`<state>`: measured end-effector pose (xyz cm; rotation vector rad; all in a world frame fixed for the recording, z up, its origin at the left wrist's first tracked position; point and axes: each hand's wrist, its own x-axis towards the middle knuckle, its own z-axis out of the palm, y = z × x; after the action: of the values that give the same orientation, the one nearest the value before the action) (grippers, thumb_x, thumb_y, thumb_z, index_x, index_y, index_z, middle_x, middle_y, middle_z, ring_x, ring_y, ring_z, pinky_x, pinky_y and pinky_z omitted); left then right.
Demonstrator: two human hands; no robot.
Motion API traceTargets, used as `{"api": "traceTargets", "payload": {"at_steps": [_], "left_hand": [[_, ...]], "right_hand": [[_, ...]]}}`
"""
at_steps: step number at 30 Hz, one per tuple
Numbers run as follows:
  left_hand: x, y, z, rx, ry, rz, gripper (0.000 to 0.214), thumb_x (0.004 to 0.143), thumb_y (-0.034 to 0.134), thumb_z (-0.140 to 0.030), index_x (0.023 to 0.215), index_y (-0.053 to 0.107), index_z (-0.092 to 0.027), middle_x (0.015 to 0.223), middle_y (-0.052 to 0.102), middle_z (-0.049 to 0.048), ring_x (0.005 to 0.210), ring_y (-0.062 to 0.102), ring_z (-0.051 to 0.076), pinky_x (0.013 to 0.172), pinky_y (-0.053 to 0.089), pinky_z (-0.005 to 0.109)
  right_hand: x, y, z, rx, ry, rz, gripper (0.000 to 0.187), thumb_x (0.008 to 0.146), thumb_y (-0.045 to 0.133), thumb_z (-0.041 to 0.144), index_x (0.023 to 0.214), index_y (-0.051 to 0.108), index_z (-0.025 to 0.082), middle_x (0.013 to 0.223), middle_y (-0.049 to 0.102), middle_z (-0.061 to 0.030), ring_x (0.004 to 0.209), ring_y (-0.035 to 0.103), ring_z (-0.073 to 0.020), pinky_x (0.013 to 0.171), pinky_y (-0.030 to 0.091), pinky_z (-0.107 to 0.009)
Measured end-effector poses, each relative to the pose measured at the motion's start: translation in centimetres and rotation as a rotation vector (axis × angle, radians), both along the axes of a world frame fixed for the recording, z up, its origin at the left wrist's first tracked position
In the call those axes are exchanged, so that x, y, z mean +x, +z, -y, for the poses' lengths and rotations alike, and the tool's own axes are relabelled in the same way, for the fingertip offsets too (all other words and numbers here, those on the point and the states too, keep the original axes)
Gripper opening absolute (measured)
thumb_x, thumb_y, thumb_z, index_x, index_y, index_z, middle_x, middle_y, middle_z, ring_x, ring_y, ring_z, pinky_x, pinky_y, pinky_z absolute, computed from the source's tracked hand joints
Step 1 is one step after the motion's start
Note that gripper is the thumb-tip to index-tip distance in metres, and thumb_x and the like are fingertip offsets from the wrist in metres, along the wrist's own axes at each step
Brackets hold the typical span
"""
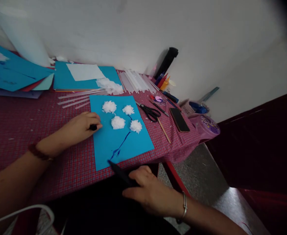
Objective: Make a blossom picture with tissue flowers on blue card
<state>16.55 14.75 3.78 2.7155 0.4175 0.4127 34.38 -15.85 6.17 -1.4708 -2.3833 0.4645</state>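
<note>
A blue sheet of paper (106, 137) lies at the table's front edge, with several white crumpled-paper puffs (118, 122) on it. Dark blue strokes (121, 145) run down from the puffs toward the sheet's lower edge. My right hand (149, 189) grips a black marker (120, 173), its tip at the near edge of the sheet. At the sheet's left side rests my left hand (86, 125), fingers curled around a small black cap (93, 127).
Scissors (150, 112), a pencil (159, 107), a wooden stick (163, 130) and a phone (179, 119) lie right of the sheet. Behind are glue sticks (136, 81), paint bottles (165, 83) and stacked coloured paper (60, 76). A pink tub (204, 129) stands beyond the table's right edge.
</note>
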Motion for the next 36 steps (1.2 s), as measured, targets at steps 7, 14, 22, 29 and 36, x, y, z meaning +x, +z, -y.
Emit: {"api": "traceTargets", "payload": {"at_steps": [7, 14, 22, 29, 36], "left_hand": [[-0.1, 0.7, 0.3, -0.039, -0.011, -0.027, 0.033, 0.094, 0.042, -0.039, 0.089, 0.068, -0.020, 0.102, 0.062, 0.0078, 0.094, 0.057, 0.022, 0.086, 0.046, 0.040], [-0.3, 0.6, 0.0, -0.062, -0.053, -0.014, 0.028, 0.092, 0.044, -0.035, 0.089, 0.069, -0.022, 0.104, 0.063, 0.0074, 0.094, 0.059, 0.021, 0.085, 0.048, 0.039], [-0.5, 0.4, -0.3, -0.072, -0.053, -0.010, 0.026, 0.093, 0.045, -0.033, 0.092, 0.069, -0.023, 0.103, 0.063, 0.0067, 0.095, 0.060, 0.020, 0.085, 0.049, 0.037], [-0.8, -0.7, -1.0, -0.039, -0.046, 0.013, 0.029, 0.092, 0.048, -0.043, 0.095, 0.070, -0.025, 0.106, 0.064, 0.0047, 0.099, 0.061, 0.021, 0.090, 0.048, 0.033], [-0.9, -0.9, -1.5, -0.007, -0.028, 0.001, 0.029, 0.091, 0.048, -0.046, 0.091, 0.071, -0.027, 0.104, 0.067, 0.0031, 0.096, 0.063, 0.020, 0.087, 0.050, 0.029]], "right_hand": [[-0.1, 0.1, 0.0, 0.028, -0.075, -0.055, 0.029, 0.091, 0.049, 0.012, 0.114, 0.063, 0.023, 0.105, 0.055, -0.0086, 0.091, 0.049, -0.0194, 0.080, 0.040, -0.035], [0.2, 0.0, -0.1, 0.019, -0.043, -0.088, 0.030, 0.088, 0.051, 0.010, 0.111, 0.064, 0.024, 0.108, 0.056, -0.0070, 0.091, 0.050, -0.0185, 0.083, 0.040, -0.035], [0.2, -0.1, 0.5, 0.001, -0.009, -0.134, 0.030, 0.087, 0.050, 0.012, 0.110, 0.064, 0.025, 0.108, 0.056, -0.0065, 0.095, 0.054, -0.0173, 0.089, 0.040, -0.037], [0.7, 0.3, 0.4, -0.102, -0.042, -0.305, 0.025, 0.089, 0.052, 0.016, 0.106, 0.069, 0.022, 0.108, 0.058, -0.0059, 0.102, 0.055, -0.0155, 0.093, 0.041, -0.031], [2.1, 0.1, 0.7, -0.169, -0.255, -0.949, 0.023, 0.084, 0.058, 0.013, 0.104, 0.067, 0.017, 0.095, 0.066, -0.0065, 0.089, 0.062, -0.0150, 0.080, 0.049, -0.029]]}}
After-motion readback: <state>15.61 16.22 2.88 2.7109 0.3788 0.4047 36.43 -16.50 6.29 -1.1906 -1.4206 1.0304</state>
